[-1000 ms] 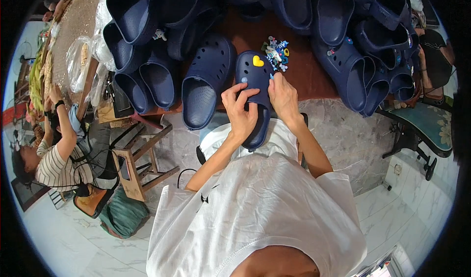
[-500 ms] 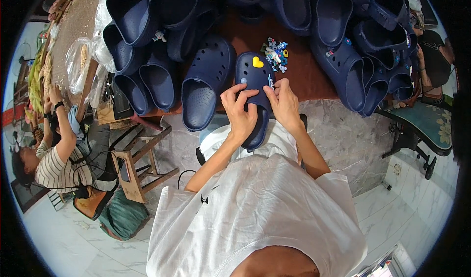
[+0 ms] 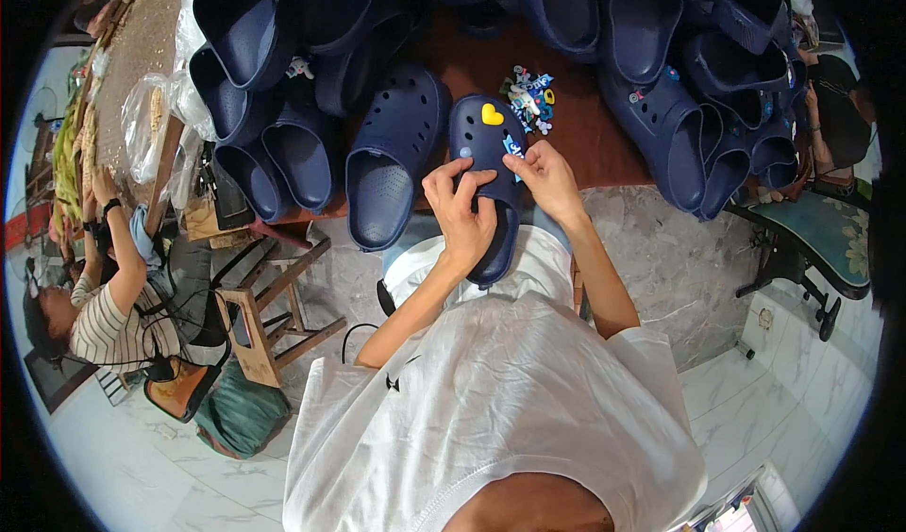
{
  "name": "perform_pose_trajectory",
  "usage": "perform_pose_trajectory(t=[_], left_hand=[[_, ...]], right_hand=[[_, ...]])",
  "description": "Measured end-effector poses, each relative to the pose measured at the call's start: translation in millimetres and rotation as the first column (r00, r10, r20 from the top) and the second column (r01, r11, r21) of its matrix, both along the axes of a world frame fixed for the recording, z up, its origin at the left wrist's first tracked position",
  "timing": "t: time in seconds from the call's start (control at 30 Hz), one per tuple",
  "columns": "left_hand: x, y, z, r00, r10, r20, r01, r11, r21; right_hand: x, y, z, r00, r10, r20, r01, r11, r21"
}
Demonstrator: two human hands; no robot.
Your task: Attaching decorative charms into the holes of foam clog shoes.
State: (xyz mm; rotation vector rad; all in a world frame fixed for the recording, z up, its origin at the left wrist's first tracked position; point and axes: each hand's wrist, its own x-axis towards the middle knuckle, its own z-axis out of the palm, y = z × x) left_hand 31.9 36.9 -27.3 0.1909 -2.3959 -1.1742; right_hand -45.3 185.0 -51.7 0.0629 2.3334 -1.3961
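Observation:
A navy clog (image 3: pixel 480 126) with holes in its toe is tilted at the table's near edge, toe pointing away from me. On its toe sit a yellow heart charm (image 3: pixel 492 114) and a small pale round charm (image 3: pixel 465 153). My left hand (image 3: pixel 460 209) grips the clog at its opening, some fingers out of sight inside. With thumb and fingertips my right hand (image 3: pixel 549 185) pinches a blue-and-white charm (image 3: pixel 511 145) at the toe's right side. Just beyond lies a small pile of mixed charms (image 3: pixel 534 98). Another navy clog (image 3: pixel 388 169) rests to the left.
Many navy clogs (image 3: pixel 651 126) crowd both sides and the back of the brown table (image 3: pixel 576 136). A wooden stool (image 3: pixel 250 339) stands lower left, near a person in a striped shirt (image 3: pixel 127 324) handling corn. At right are a green-seated chair (image 3: pixel 821 235) and another person's arm (image 3: pixel 812 122).
The blue-and-white charm now lies turned toward the toe's middle, showing more of its face. My right fingers have shifted slightly down. The left hand keeps its hold on the clog.

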Motion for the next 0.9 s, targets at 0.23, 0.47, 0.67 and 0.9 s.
perform_pose_trajectory(t=[0.23, 0.47, 0.67, 0.9], left_hand=[[2, 0, 0, 1.0, 0.0, -0.001, 0.0, 1.0, -0.009], [0, -1, 1, 1.0, -0.019, 0.008, 0.02, 0.999, -0.03], [-2, -1, -1, 1.0, -0.017, 0.005, 0.017, 0.999, -0.031], [-3, 0, -1, 1.0, -0.017, 0.013, 0.017, 0.998, -0.056]], right_hand=[[4, -10, 22, 0.991, 0.033, -0.132, -0.031, 0.999, 0.018], [-3, -7, 25, 0.989, 0.041, -0.144, -0.05, 0.997, -0.062], [-8, -8, 35, 0.997, 0.05, 0.064, -0.05, 0.999, -0.008], [-6, -9, 22, 0.987, 0.099, -0.125, -0.102, 0.995, -0.017]])
